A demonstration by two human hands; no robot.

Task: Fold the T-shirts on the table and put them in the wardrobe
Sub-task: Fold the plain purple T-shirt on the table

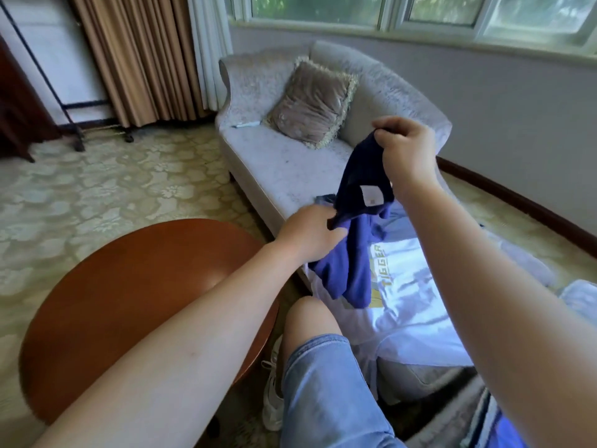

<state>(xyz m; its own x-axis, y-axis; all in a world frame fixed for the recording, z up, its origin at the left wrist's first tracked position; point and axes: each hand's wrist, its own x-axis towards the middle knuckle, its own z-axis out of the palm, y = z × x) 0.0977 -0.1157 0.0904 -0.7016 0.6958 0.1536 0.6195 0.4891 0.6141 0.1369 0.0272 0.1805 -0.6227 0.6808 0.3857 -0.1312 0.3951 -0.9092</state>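
Note:
A dark blue T-shirt (350, 240) with a white label hangs bunched between my two hands above the grey sofa (268, 163). My right hand (407, 150) grips its upper edge, raised high. Lower and to the left, my left hand (315, 236) clutches a fold of the same shirt. Beneath it a white T-shirt (416, 305) printed with "TIGGER" lies spread flat on the sofa seat. More blue cloth (504, 431) shows at the bottom right corner, partly hidden by my right arm.
A round brown wooden table (129, 286) stands at the left, close to my knee. A fringed cushion (311, 103) leans on the sofa back. Beige curtains (139, 56) and a dark rack (74, 124) stand at the far left; windows run above the sofa.

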